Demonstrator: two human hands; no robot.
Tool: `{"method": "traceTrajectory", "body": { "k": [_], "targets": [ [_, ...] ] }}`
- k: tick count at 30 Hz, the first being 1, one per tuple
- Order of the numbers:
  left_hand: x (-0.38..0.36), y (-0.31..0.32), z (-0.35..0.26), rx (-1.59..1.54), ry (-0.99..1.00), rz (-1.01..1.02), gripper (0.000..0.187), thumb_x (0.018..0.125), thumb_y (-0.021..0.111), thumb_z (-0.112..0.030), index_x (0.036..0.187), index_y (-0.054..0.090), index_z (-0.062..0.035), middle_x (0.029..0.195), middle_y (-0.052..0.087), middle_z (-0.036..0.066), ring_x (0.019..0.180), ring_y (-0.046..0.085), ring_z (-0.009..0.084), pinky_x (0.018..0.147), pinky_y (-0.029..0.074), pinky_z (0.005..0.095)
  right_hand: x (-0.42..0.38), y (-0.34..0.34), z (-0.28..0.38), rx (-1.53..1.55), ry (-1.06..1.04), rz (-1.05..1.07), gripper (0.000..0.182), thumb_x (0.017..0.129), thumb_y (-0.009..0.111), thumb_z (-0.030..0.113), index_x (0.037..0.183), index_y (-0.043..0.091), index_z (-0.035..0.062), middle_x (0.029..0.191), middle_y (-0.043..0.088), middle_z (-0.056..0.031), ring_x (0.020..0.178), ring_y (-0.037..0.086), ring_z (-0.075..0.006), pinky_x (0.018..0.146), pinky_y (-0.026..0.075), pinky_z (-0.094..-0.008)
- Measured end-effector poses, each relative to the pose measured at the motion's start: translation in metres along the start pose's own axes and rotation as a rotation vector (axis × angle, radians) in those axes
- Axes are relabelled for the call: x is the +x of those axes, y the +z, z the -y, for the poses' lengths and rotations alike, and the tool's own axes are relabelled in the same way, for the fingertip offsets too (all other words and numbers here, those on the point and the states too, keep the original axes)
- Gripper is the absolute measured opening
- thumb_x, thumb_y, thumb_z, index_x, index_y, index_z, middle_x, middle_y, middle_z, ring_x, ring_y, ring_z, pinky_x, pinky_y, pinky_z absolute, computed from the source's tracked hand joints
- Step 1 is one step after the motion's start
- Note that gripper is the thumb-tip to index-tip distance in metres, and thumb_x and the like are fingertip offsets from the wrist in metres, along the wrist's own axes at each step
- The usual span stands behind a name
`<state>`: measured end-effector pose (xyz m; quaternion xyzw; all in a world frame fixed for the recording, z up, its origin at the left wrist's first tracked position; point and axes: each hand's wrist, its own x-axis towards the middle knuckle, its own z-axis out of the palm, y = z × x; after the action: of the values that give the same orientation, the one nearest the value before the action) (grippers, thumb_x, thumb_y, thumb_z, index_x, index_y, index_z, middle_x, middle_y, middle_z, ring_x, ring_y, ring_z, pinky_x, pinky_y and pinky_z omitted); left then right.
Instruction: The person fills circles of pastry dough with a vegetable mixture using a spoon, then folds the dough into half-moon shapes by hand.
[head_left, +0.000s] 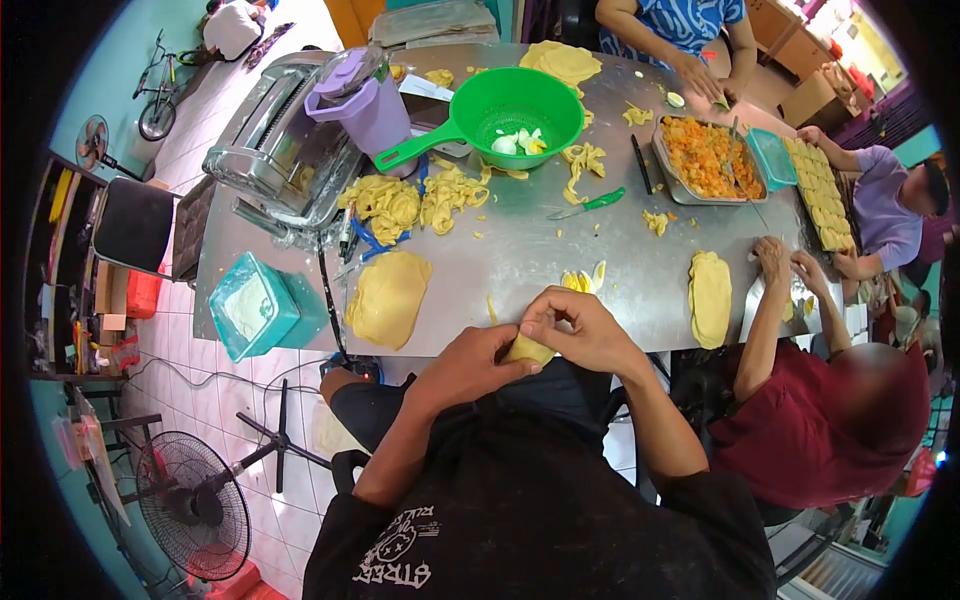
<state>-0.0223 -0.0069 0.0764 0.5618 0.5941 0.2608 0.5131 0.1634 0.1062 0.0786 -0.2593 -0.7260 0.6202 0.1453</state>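
A small folded piece of yellow dough (528,350) is held between both hands at the table's near edge. My left hand (475,362) grips it from the left, thumb along its side. Across its upper right, the fingers of my right hand (580,325) pinch the edge. Just beyond my right hand lie slices of boiled egg (582,280). To the left a stack of flat dough sheets (390,298) rests on the metal table (460,275), and another dough stack (709,300) lies to the right. Any filling inside the held dough is hidden.
A green strainer (515,100) holds egg pieces. Near it are a green-handled knife (590,203), dough scraps (385,208), a pasta machine (275,150) and a teal flour tub (253,308). A tray of orange filling (708,165) stands right. Several other people work around the table.
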Motion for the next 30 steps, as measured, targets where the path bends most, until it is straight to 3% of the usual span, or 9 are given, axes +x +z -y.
{"method": "traceTrajectory", "body": {
  "k": [3,9,12,14,18,25,30],
  "targets": [
    [-0.001,-0.001,-0.003,-0.018,0.012,-0.017,0.039,0.089,0.077,-0.030,0.110,0.066,0.0013,0.079,0.068,0.010,0.070,0.058,0.0129,0.065,0.046,0.0319,-0.001,0.000,-0.002,0.038,0.007,-0.029,0.020,0.095,0.071,0.021,0.100,0.070,0.0023,0.086,0.062,-0.0031,0.075,0.056,-0.0099,0.070,0.046,-0.0271],
    [-0.001,0.000,-0.001,-0.078,-0.006,0.006,0.038,0.090,0.077,-0.026,0.113,0.066,0.0017,0.082,0.068,0.007,0.074,0.058,0.0101,0.067,0.047,0.0300,-0.005,0.001,0.010,-0.182,-0.054,-0.016,0.018,0.095,0.068,0.020,0.101,0.069,0.0030,0.091,0.063,-0.0097,0.080,0.060,-0.0192,0.074,0.048,-0.0306],
    [0.000,0.001,-0.002,-0.157,-0.012,0.024,0.036,0.091,0.076,-0.023,0.113,0.065,0.0027,0.088,0.068,0.005,0.078,0.058,0.0087,0.070,0.048,0.0292,-0.008,0.010,0.004,-0.258,-0.147,-0.083,0.017,0.098,0.063,0.017,0.103,0.068,0.0019,0.093,0.063,-0.0129,0.083,0.063,-0.0256,0.076,0.050,-0.0340],
    [0.002,0.006,0.003,-0.230,-0.015,0.013,0.035,0.092,0.076,-0.022,0.113,0.065,0.0032,0.091,0.068,0.004,0.081,0.058,0.0087,0.073,0.049,0.0287,-0.010,0.018,-0.001,-0.352,-0.270,-0.277,0.016,0.099,0.059,0.013,0.104,0.067,0.0004,0.096,0.063,-0.0145,0.087,0.065,-0.0293,0.079,0.051,-0.0362],
    [0.005,0.007,0.003,-0.271,-0.044,0.018,0.034,0.093,0.075,-0.019,0.115,0.063,0.0042,0.099,0.067,0.004,0.089,0.061,0.0092,0.081,0.051,0.0279,-0.011,0.021,-0.002,-0.328,-0.236,-0.321,0.015,0.098,0.060,0.010,0.104,0.067,-0.0012,0.098,0.064,-0.0141,0.090,0.066,-0.0290,0.081,0.052,-0.0365],
    [0.003,0.007,0.004,-0.363,-0.018,-0.021,0.034,0.092,0.075,-0.019,0.114,0.063,0.0037,0.097,0.067,0.003,0.089,0.062,0.0089,0.081,0.051,0.0272,-0.011,0.014,0.005,-0.274,-0.242,-0.284,0.014,0.095,0.066,0.012,0.103,0.070,0.0021,0.099,0.067,-0.0136,0.091,0.067,-0.0289,0.082,0.052,-0.0358],
    [0.001,0.000,-0.006,-0.205,-0.070,-0.002,0.033,0.093,0.075,-0.019,0.114,0.063,0.0033,0.095,0.067,0.003,0.089,0.062,0.0086,0.080,0.051,0.0273,-0.010,0.011,0.012,-0.328,-0.222,-0.201,0.012,0.095,0.065,0.011,0.103,0.068,0.0020,0.098,0.065,-0.0142,0.090,0.066,-0.0316,0.081,0.052,-0.0366]
  ]
}}
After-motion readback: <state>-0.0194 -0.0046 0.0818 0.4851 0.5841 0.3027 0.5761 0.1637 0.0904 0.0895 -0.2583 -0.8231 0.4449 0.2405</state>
